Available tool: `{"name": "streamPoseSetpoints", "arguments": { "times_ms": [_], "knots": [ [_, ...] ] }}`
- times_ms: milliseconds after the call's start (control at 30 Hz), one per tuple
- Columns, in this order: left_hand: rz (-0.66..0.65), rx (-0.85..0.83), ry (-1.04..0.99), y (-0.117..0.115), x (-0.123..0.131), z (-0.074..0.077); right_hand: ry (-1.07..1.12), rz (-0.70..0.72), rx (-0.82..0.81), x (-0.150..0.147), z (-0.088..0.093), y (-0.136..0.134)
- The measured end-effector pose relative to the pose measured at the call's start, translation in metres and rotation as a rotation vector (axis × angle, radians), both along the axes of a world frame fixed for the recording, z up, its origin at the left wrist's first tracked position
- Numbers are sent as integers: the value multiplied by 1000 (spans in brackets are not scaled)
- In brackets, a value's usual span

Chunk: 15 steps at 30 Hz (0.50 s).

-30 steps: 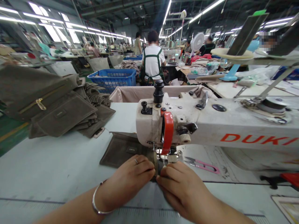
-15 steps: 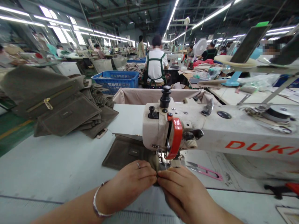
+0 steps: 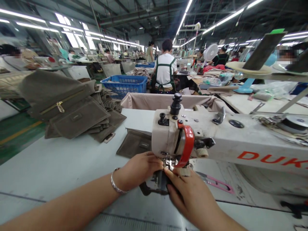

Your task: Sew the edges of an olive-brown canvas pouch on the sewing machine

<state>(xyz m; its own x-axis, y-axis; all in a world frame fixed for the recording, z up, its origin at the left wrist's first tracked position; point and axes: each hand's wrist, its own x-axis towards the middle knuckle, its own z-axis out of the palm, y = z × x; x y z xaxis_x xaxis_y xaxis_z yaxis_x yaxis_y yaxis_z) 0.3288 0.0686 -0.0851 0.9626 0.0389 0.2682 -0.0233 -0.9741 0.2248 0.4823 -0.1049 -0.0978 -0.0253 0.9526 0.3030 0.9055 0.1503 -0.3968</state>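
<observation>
The pale grey desk (image 3: 60,166) is seen stretching across the whole foreground. A stack of olive-brown canvas bag panels (image 3: 72,112) with a gold zipper is piled on its far left part. One flat olive fabric piece (image 3: 134,144) with a small label is laid nearer the middle, partly hidden behind the head of a white industrial sewing machine (image 3: 216,138), which is mounted on the desk's right half. Pink-handled thread snips (image 3: 216,183) are left lying on the surface just beside the machine's base. A dark strap end (image 3: 146,190) is seen resting on the desk below the needle area.
</observation>
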Motion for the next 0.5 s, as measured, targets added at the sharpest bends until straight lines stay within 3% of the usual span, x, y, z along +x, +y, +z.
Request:
{"name": "streamPoseSetpoints", "arguments": {
  "times_ms": [500],
  "knots": [
    [68, 26, -26, 8, 9, 9, -34, -38, -30, -1, -1, 1]
  ]
}}
